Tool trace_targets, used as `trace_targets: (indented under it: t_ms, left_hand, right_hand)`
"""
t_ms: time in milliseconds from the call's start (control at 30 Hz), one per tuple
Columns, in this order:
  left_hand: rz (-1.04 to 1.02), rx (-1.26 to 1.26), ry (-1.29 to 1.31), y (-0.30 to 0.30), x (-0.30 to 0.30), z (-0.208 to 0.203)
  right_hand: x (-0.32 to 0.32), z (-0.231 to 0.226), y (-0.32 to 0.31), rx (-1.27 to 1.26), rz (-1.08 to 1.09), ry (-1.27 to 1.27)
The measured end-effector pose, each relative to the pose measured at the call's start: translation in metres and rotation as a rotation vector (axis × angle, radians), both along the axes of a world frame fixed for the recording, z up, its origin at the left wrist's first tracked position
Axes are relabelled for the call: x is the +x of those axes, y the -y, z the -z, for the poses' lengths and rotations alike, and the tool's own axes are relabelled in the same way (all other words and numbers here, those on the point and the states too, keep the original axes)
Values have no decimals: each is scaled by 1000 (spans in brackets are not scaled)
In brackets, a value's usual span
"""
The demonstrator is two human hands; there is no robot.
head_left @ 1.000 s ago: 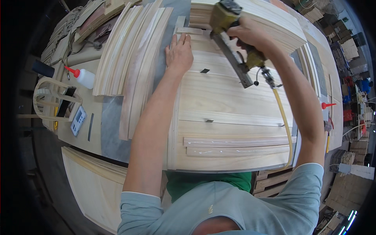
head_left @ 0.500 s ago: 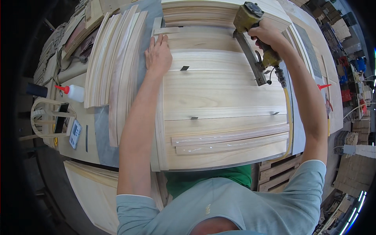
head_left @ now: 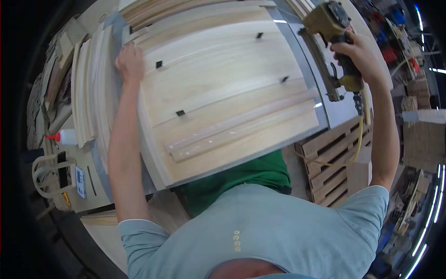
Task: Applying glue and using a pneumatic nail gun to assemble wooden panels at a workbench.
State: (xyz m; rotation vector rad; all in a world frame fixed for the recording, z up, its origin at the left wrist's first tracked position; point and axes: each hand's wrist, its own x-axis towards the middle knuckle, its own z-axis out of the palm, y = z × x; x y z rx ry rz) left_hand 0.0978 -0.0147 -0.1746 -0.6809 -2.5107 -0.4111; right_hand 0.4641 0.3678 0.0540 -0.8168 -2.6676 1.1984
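A yellow-and-black air nail gun (head_left: 331, 28) is held up by my right hand (head_left: 357, 58), fingers wrapped round its grip. It hangs beyond the right edge of a pale wooden panel (head_left: 223, 69), apart from it. My left hand (head_left: 131, 64), slightly blurred, rests at the panel's far left corner with its fingers bent; what they grip, if anything, is hidden. A long wooden strip (head_left: 151, 144) runs along the panel's left edge. Small black squares (head_left: 159, 64) dot the panel. Two narrow wooden strips (head_left: 241, 122) with shiny spots lie across its near part.
Stacked mouldings (head_left: 83, 93) stand left of the panel, more boards (head_left: 158, 11) behind it. A red-tipped white bottle (head_left: 68, 136) lies at the left. The yellow air hose (head_left: 357, 146) hangs near a wooden pallet (head_left: 325, 172) at the lower right.
My view has turned, so the panel appears tilted. The nail gun has moved from over the panel to beyond its right edge. My left fingers, stretched flat before, are now bent.
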Motion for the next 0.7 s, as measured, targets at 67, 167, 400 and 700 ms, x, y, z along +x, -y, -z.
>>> trace_targets:
  t_ms: [67, 167, 400, 700]
  left_hand:
    - [26, 7, 2, -3, -2, 1]
    - [37, 6, 6, -2, 15, -1]
    - [32, 245, 322, 7, 108, -73]
    - [-68, 380, 491, 76, 294, -94]
  right_hand:
    - [41, 20, -25, 209, 76, 123]
    - [88, 61, -54, 508, 127, 215]
    - [128, 141, -76, 901, 204, 304]
    - [143, 167, -50, 1078, 91, -2]
